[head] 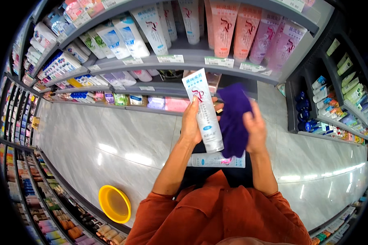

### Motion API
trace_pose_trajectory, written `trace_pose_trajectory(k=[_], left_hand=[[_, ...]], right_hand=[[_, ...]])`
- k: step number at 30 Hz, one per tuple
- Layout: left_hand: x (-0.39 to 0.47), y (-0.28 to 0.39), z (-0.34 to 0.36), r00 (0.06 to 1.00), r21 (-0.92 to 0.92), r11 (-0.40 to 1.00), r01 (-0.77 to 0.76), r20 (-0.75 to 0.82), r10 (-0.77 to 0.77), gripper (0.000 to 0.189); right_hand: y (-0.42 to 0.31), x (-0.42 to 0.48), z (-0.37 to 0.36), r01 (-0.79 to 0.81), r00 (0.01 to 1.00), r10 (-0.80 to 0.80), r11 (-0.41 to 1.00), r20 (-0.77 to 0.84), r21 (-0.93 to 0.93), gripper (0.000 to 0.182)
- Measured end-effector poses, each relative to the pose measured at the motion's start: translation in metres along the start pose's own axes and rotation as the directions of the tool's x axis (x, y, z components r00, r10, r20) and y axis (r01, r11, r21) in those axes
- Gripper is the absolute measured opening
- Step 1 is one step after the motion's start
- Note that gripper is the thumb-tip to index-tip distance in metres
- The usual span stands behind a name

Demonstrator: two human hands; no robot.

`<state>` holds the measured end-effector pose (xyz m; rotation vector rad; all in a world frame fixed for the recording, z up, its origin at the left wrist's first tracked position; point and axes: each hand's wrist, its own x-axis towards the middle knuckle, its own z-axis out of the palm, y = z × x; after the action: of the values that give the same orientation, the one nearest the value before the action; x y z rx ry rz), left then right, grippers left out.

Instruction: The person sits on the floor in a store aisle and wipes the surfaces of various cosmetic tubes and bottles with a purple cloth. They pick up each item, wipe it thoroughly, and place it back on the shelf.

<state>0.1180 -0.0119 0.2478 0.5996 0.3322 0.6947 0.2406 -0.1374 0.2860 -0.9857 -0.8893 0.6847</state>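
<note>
My left hand (191, 122) grips a white squeeze tube (206, 119) printed with red and blue writing, its wide crimped end tilted up and away from me. The thumb lies across the tube's front. Just to the right, my right hand (255, 130) holds a purple cloth (235, 119) that hangs down beside the tube; hand and cloth edge are blurred. Below the held tube, a second white tube (217, 160) lies sideways across my dark-clothed lap, partly covered by the cloth and the first tube.
Ahead, a grey shelf (193, 56) carries white tubes, orange tubes (222, 29) and purple tubes (286, 46) above price tags. A yellow basin (114, 204) with liquid stands on the tiled floor (135, 131) at left. Stocked racks (334, 101) flank the aisle.
</note>
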Motion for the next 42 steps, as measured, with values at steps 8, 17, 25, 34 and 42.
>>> trace_pose_trajectory(k=[8,17,25,34,42], left_hand=[[-0.035,-0.049,-0.017,0.988,0.003,0.994,0.113,-0.105,-0.112,0.047],[-0.024,-0.051,-0.03,0.978,-0.178,0.974,0.143,-0.128,-0.167,0.054],[-0.031,-0.079,-0.032,0.974,-0.028,0.974,0.223,-0.043,-0.224,0.059],[-0.019,-0.059,-0.058,0.978,-0.298,0.931,0.209,0.075,-0.196,0.054],[-0.045,-0.069,-0.026,0.965,-0.121,0.96,0.252,0.1,-0.241,0.061]], right_hand=[[0.021,-0.007,0.027,0.34,0.921,0.054,0.371,0.385,-0.864,0.039],[0.054,-0.024,0.012,0.446,0.873,-0.031,0.456,0.487,-0.77,0.038],[0.058,0.02,0.005,0.328,0.937,0.038,0.24,0.346,-0.914,0.042],[0.042,-0.029,0.023,0.405,0.828,0.173,0.473,0.534,-0.782,0.041],[0.082,0.057,-0.048,-0.195,0.972,0.115,0.879,-0.203,-0.435,0.034]])
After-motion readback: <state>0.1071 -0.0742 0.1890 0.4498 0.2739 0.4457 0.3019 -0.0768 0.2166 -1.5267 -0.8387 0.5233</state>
